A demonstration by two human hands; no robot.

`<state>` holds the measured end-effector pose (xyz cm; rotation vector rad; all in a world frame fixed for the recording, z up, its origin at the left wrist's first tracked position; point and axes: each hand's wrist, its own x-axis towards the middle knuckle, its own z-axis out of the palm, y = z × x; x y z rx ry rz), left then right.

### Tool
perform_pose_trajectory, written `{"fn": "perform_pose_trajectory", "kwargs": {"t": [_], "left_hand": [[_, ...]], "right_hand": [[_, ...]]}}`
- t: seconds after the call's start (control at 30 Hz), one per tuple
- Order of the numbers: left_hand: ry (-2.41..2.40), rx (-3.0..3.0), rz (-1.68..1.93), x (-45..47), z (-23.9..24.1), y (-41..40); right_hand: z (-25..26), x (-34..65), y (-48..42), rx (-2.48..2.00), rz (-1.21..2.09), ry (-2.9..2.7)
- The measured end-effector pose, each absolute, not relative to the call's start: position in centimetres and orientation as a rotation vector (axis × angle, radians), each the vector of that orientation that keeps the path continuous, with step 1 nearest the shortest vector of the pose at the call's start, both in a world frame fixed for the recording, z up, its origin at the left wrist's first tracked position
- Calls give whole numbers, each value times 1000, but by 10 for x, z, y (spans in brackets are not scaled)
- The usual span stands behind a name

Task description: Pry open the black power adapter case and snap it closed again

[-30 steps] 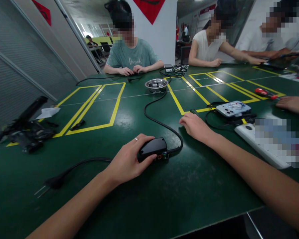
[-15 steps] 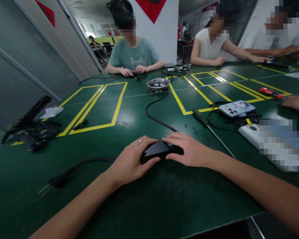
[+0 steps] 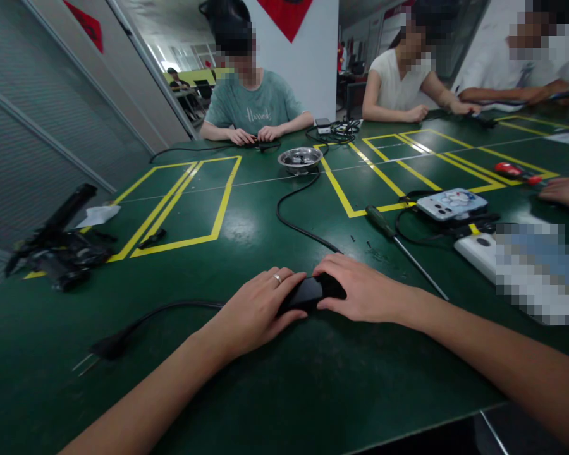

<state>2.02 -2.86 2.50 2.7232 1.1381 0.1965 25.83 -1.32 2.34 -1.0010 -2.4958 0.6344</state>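
Note:
A glossy black, elongated casing lies low over the green table in front of me; its exact kind does not show. My left hand, with a ring on one finger, is closed around its left end. The right end is gripped by my right hand, thumb in front and fingers behind. From behind my left wrist a black cord runs left to a two-pin plug. Another black cable curves away behind my right hand. Two tiny dark screws rest beyond that hand.
A long screwdriver lies to the right, near a phone and a white box. Farther back stands a metal bowl. Black parts are piled at left. Co-workers sit across, and another person's hand is at right.
My hands have shifted slightly and the casing has turned a little between them, so its glossy face catches more light. Across the table, a co-worker's outstretched arm has drawn back.

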Motion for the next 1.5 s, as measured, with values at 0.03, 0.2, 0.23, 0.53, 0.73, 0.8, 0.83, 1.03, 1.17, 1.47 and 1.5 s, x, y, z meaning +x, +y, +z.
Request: {"fn": "perform_pose_trajectory", "kwargs": {"t": [0.03, 0.2, 0.23, 0.53, 0.73, 0.8, 0.83, 1.03, 1.17, 1.47, 1.5], "left_hand": [[1151, 2737, 188, 21, 25, -29], [1211, 2795, 171, 18, 33, -28], [1236, 2819, 223, 17, 36, -28], [1062, 2968, 171, 38, 23, -34], [1079, 2968, 109, 39, 17, -29], [1099, 3017, 134, 39, 17, -31], [1121, 3048, 181, 39, 18, -33], [1293, 3061, 647, 43, 25, -37], [1156, 2945, 252, 45, 20, -31], [1339, 3161, 457, 48, 18, -45], [1336, 3196, 528, 48, 20, -49]], "right_hand": [[24, 258, -13, -1005, 627, -2504], [31, 271, 0, -1051, 560, -2351], [33, 276, 6, -1100, 498, -2280], [36, 325, 47, -1787, -245, -2069], [25, 333, 48, -2192, -45, -2149], [23, 333, 49, -2212, -47, -2139], [23, 334, 50, -2217, -50, -2135], [20, 336, 54, -2214, -25, -2123], [22, 335, 56, -2213, -30, -2066], [40, 324, 61, -1425, 903, -1315], [40, 322, 59, -1322, 1002, -1258]]}}
